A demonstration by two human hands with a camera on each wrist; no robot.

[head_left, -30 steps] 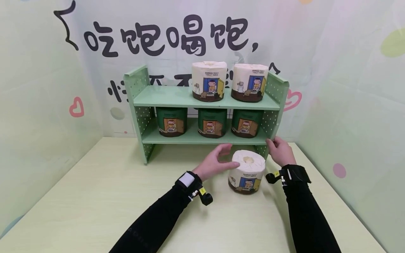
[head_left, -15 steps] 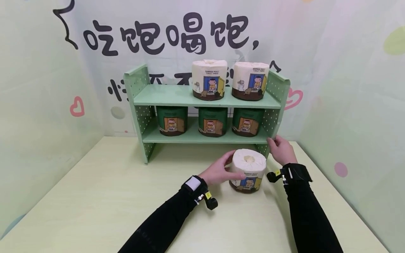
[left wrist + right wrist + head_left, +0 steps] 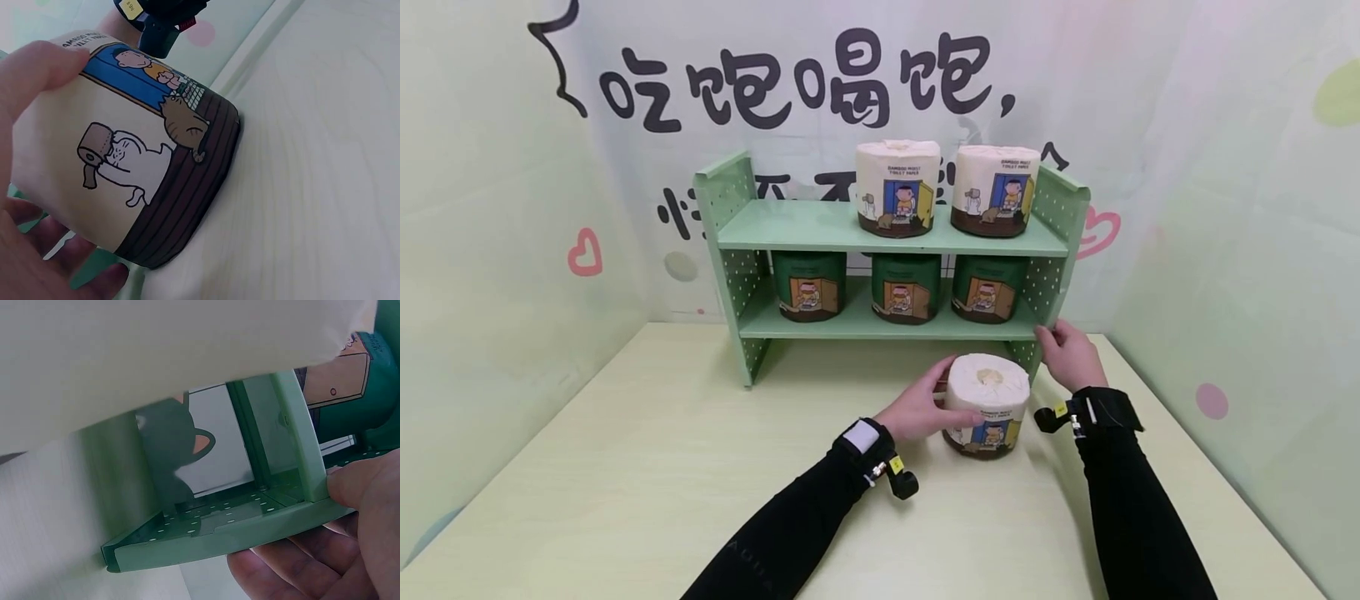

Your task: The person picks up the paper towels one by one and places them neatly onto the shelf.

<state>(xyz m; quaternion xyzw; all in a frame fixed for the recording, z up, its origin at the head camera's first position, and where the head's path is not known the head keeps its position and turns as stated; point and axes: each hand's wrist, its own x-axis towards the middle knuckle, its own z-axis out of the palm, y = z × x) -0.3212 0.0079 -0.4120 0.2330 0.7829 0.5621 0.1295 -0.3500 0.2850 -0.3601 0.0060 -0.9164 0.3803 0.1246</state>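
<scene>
The left hand (image 3: 917, 410) curls around the cream roll (image 3: 987, 404) standing on the counter (image 3: 625, 467), at six o'clock from the shelf (image 3: 891, 242); the right hand (image 3: 1070, 357) grips the shelf's right side panel.

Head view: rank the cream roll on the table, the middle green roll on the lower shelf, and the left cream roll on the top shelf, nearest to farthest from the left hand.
1. Cream roll on the table: gripped by the left hand.
2. Middle green roll: lower shelf, behind and above the hand.
3. Left cream roll: top shelf, highest and farthest.
</scene>
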